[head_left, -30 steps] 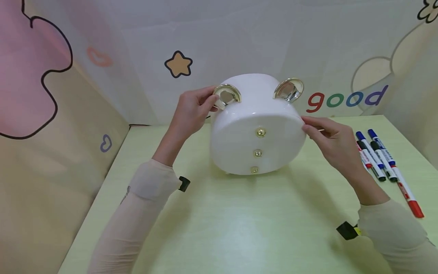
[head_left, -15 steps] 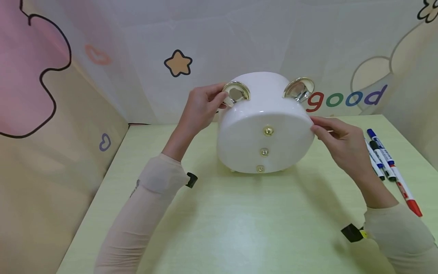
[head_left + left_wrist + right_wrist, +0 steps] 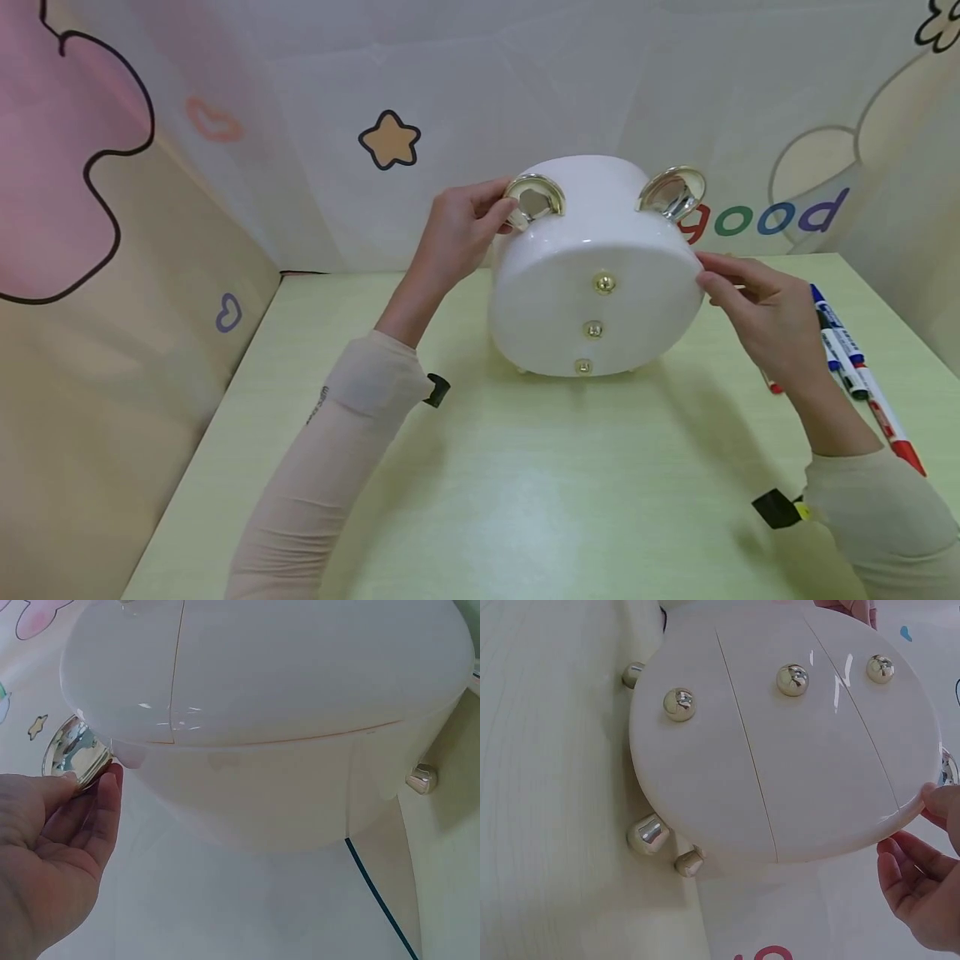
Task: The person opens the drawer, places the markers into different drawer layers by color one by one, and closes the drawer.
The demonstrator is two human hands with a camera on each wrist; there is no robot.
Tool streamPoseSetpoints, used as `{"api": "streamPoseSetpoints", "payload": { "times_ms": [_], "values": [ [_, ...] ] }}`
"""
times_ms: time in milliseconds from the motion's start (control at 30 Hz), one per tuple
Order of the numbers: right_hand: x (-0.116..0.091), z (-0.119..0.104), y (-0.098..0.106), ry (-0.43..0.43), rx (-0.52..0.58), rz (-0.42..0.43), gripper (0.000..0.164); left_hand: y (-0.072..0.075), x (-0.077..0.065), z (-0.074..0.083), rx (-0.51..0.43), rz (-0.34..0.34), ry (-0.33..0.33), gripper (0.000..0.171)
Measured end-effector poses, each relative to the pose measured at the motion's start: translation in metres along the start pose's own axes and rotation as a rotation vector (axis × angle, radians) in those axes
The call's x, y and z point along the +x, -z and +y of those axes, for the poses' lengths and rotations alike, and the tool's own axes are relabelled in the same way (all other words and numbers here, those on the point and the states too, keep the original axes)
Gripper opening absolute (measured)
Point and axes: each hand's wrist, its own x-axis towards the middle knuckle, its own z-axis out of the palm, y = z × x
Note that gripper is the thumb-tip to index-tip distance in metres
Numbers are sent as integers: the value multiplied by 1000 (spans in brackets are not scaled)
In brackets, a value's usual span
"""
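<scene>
A glossy white, rounded drawer box (image 3: pixel 540 308) with gold ears stands upright on the table, its front toward me. Seams split that front into three drawers, each with a gold knob (image 3: pixel 793 679). My left hand (image 3: pixel 459 233) pinches the left gold ear (image 3: pixel 79 754) between thumb and fingers. At the box's right side, my right hand (image 3: pixel 772 321) holds the front edge below the right gold ear (image 3: pixel 672 193). The right wrist view shows the thumb on the edge and the fingers curled by the side wall. Gold feet (image 3: pixel 649 834) show under the box.
Several whiteboard markers (image 3: pixel 888 412) lie on the right of the pale green table (image 3: pixel 510 500), partly hidden behind my right hand and forearm. A printed cloth backdrop (image 3: pixel 315 167) rises behind the table and along its left side.
The drawer box has shifted to the right in the head view, and both hands have moved with it, keeping their hold. My right hand now covers more of the markers.
</scene>
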Motion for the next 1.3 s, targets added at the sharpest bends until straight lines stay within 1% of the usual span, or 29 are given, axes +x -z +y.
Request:
{"api": "streamPoseSetpoints", "payload": {
  "times_ms": [167, 367, 567, 800, 900, 1067, 1300],
  "values": [
    [1, 5, 3, -24, -11, 18, 37, -7, 4, 1, -5, 9, -11, 34],
    [2, 8, 5, -35, -9, 33, 38, -11, 9, 3, -5, 16, 8, 34],
    [4, 9, 7, -50, -8, 28, 39, -14, 12, 4, -6, 26, 22, 31],
    [7, 9, 5, -21, 44, 33, 35, -13, 16, 9, 54, 7, 65, 31],
    [8, 9, 4, -19, 63, 35, 34, -12, 17, 11, 64, -3, 77, 30],
    [8, 9, 6, -20, 46, 38, 36, -13, 20, 14, 84, -18, 95, 24],
    [6, 8, 9, -37, 7, 46, 37, -17, 25, 18, 117, -22, 100, 18]
  ]
}}
